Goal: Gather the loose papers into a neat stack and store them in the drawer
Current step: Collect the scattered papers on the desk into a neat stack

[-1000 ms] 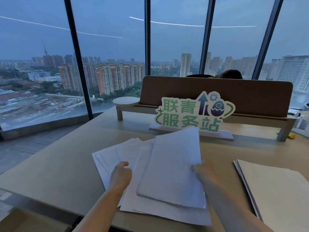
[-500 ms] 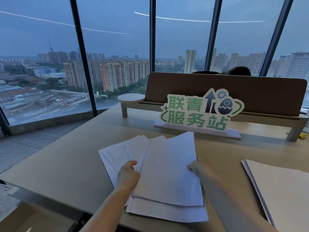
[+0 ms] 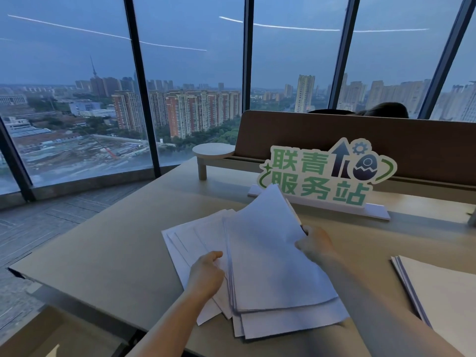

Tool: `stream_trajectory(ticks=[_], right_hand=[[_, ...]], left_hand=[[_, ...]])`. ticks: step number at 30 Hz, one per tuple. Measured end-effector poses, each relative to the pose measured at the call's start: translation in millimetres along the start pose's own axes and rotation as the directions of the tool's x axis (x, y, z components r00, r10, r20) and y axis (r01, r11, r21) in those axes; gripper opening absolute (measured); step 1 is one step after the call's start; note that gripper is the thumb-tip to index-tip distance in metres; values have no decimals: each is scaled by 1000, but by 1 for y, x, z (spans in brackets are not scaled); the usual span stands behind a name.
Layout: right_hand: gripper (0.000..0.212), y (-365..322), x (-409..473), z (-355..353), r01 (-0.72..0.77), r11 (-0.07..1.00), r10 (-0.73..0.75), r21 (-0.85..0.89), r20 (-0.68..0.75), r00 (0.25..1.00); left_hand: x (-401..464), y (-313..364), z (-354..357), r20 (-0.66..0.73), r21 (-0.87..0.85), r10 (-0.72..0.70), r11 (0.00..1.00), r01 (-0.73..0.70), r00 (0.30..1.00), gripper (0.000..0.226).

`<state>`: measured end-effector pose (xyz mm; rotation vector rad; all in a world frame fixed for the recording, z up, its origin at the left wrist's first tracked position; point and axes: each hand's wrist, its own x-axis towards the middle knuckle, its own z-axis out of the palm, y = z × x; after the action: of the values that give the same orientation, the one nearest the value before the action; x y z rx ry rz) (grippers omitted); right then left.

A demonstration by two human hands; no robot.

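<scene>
A loose pile of white papers [image 3: 268, 258] lies fanned out on the beige desk [image 3: 108, 256] in front of me. My right hand [image 3: 313, 244] grips the right edge of the upper bundle, whose far corner is lifted off the desk. Against the left edge of that bundle sits my left hand [image 3: 206, 273], fingers curled on the sheets, with several spread sheets [image 3: 188, 240] lying under and to the left of it. No drawer is clearly in view.
A second neat stack of papers [image 3: 443, 300] lies at the right edge. A green and white cut-out sign [image 3: 324, 176] stands behind the pile, in front of a brown desk divider [image 3: 334, 135]. A person's head shows behind the divider. Glass windows lie beyond the desk's left edge.
The upper bundle's far corner has risen from the desk in my right hand. My left hand has closed in against its left edge. The view has shifted left.
</scene>
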<state>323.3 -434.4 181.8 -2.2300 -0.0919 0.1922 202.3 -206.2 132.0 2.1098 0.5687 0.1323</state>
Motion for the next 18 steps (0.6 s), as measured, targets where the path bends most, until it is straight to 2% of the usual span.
stream_trajectory(ticks=[4,11,14,18], right_hand=[[27,0,10,7,-51,999,51,0,94,994],[46,-3,19,18,-57,997,61,-44,112,992],[62,-8,22,20,-13,999,18,-46,100,995],[67,-19,22,23,23,1000,-21,-14,92,996]], left_hand=[[2,-4,-1,5,31,40,999,-40,999,42],[9,-9,-10,12,25,55,998,-55,998,40],[12,-15,-20,-67,66,28,998,-23,997,45],[13,-23,-34,-187,193,-17,980,53,982,51]])
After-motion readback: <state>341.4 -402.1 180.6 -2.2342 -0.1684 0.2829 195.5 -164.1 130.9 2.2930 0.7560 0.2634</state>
